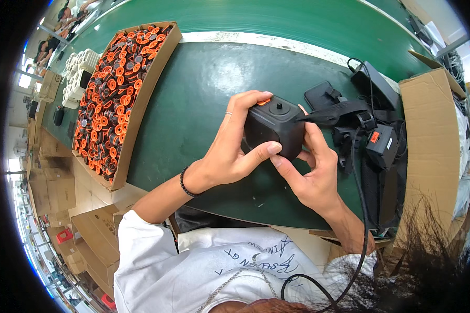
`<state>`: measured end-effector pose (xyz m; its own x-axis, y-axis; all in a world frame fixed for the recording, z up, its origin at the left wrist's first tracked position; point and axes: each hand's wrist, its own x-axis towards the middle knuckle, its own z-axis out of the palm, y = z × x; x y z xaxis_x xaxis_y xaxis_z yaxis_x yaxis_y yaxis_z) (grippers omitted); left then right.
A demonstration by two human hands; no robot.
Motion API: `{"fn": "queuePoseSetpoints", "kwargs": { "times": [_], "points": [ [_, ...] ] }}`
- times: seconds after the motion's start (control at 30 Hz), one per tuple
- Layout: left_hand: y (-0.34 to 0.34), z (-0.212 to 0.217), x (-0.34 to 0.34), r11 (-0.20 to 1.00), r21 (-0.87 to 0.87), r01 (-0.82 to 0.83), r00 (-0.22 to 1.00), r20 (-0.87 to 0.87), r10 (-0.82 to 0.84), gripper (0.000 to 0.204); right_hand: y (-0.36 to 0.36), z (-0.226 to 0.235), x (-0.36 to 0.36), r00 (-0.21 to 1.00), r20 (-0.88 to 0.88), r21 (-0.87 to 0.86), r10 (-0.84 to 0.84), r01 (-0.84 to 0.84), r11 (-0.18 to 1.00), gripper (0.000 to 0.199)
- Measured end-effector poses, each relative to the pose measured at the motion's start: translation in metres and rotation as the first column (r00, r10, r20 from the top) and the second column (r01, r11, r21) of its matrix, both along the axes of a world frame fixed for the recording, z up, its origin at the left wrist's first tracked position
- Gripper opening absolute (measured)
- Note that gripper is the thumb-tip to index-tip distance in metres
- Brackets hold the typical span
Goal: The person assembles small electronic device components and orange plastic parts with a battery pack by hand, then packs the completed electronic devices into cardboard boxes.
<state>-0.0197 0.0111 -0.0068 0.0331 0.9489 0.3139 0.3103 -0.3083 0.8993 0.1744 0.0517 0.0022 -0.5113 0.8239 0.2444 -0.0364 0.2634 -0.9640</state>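
Note:
Over the green table I hold a black, rounded, box-like device between both hands. A small knob stands up on its top face. My left hand is closed round its left side, the index finger over the top edge beside a small orange part. My right hand grips its right side, the fingers partly hidden behind it. Both thumbs press near its lower front edge, their tips almost meeting. A black strap runs from the device's right side toward gear on the table.
A shallow cardboard box of many orange-and-black round parts stands at left, with white plastic pieces beyond. At right lie black strapped gear, a black box with an orange label and a tall carton. A black cable hangs near my right arm.

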Motion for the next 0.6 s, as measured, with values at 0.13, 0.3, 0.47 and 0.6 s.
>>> {"fn": "queuePoseSetpoints", "kwargs": {
  "times": [0.13, 0.3, 0.47, 0.6],
  "points": [
    [0.0, 0.003, -0.001, 0.997, -0.078, -0.029, 0.997, 0.075, 0.034, 0.09, -0.004, 0.008, 0.002, 0.999, -0.034, -0.075, 0.04, -0.042, 0.996, 0.077],
    [-0.002, 0.017, 0.0, 0.969, -0.151, 0.194, 0.901, 0.417, -0.116, 0.103, 0.014, 0.009, 0.004, 0.954, -0.298, -0.427, 0.043, -0.174, 0.888, 0.075],
    [0.001, 0.014, -0.005, 0.965, -0.188, 0.185, 0.916, 0.387, -0.1, 0.101, 0.012, 0.002, 0.0, 0.955, -0.264, -0.395, 0.132, -0.232, 0.889, 0.078],
    [-0.002, 0.014, -0.004, 0.956, -0.185, 0.229, 0.851, 0.514, -0.105, 0.099, 0.015, 0.006, 0.0, 0.952, -0.293, -0.437, 0.093, -0.22, 0.872, 0.077]
  ]
}}
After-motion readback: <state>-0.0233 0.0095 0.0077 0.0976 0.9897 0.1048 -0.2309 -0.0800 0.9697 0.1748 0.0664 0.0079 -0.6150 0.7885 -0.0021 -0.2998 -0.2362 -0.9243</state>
